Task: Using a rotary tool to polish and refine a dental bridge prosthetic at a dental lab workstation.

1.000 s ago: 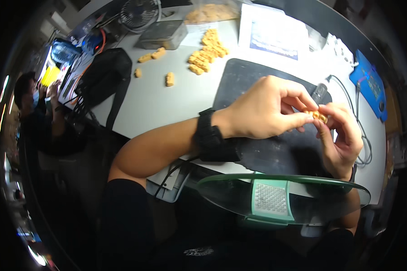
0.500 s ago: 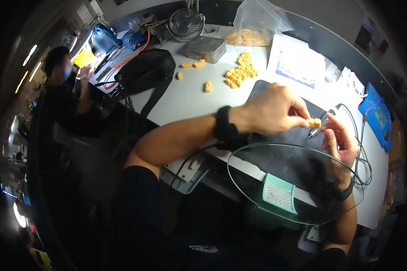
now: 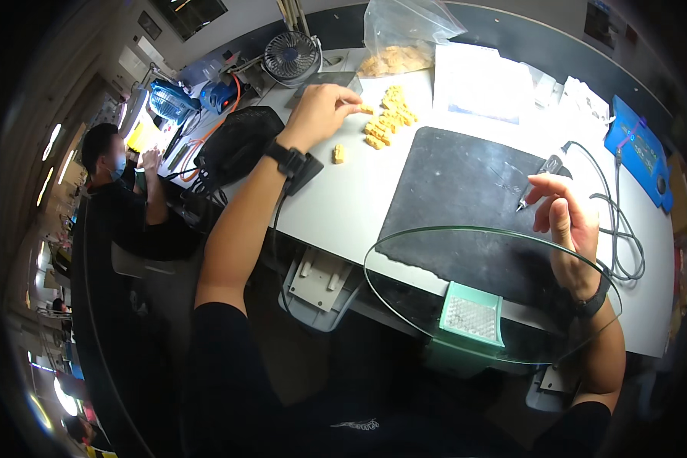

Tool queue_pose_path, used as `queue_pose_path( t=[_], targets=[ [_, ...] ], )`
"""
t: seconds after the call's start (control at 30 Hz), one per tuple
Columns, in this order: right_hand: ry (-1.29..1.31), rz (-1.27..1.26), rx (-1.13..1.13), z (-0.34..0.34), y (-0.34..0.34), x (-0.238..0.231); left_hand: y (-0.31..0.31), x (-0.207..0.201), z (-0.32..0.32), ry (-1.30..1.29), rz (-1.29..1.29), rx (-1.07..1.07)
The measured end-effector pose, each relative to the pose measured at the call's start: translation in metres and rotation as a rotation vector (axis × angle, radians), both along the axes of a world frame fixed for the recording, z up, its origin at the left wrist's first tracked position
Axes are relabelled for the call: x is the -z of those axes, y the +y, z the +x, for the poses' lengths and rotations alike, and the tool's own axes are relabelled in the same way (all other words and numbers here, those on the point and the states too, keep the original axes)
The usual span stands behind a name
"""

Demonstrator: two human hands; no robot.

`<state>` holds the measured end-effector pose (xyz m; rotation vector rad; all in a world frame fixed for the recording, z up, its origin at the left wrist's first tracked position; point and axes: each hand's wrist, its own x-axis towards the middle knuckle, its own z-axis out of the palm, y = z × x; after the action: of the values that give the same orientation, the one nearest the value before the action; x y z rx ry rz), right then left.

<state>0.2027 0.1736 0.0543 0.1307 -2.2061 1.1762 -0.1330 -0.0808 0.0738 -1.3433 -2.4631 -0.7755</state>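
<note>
My left hand (image 3: 322, 114) reaches over the far part of the table, its fingers pinched on a small yellow-orange block (image 3: 367, 109). Just to the right of it lies a pile of similar bumpy blocks (image 3: 391, 118). One single block (image 3: 338, 154) rests on the white tabletop nearer to me. My right hand (image 3: 569, 225) is held above the right side of a black mat (image 3: 458, 183), empty, fingers loosely curled and apart. Beside its fingertips lies a corded pen-shaped tool with a metal tip (image 3: 542, 177).
A round glass shield (image 3: 404, 305) on a green holder (image 3: 472, 314) stands at the near edge. Further back are a fan (image 3: 291, 57), a metal box (image 3: 336, 79), a bag of blocks (image 3: 397, 61) and paper sheets (image 3: 477, 84). A co-worker (image 3: 118, 191) sits at left.
My left hand has carried the block from beside my right hand leftward and away to the pile. My right hand stays over the mat. The view has shifted slightly.
</note>
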Motion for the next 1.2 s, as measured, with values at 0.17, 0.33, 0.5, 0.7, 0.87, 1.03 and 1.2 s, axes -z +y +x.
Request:
queue_pose_path(
  t=[0.17, 0.33, 0.5, 0.7, 0.87, 1.03, 1.2],
  targets=[
    [0.012, 0.024, -0.01, -0.001, 0.001, 0.001, 0.032, 0.002, -0.031, -0.209, -0.066, -0.029],
    [0.015, 0.059, -0.016, -0.002, 0.003, 0.002, 0.041, 0.01, -0.048, -0.194, -0.268, -0.118],
    [-0.038, 0.113, -0.009, -0.003, 0.005, -0.001, 0.033, 0.023, -0.05, -0.18, -0.228, -0.063],
    [-0.114, 0.147, 0.03, -0.003, 0.004, -0.003, 0.027, 0.02, -0.048, -0.157, -0.03, -0.036],
    [-0.117, 0.126, 0.069, 0.0, 0.001, -0.003, -0.004, -0.008, -0.059, -0.294, 0.045, -0.144],
    [-0.14, 0.124, 0.076, 0.0, 0.0, 0.0, -0.029, -0.007, -0.071, -0.075, -0.234, -0.358],
    [-0.145, 0.112, 0.078, 0.0, -0.001, 0.0, -0.029, -0.005, -0.068, -0.188, -0.318, -0.361]
  ],
)
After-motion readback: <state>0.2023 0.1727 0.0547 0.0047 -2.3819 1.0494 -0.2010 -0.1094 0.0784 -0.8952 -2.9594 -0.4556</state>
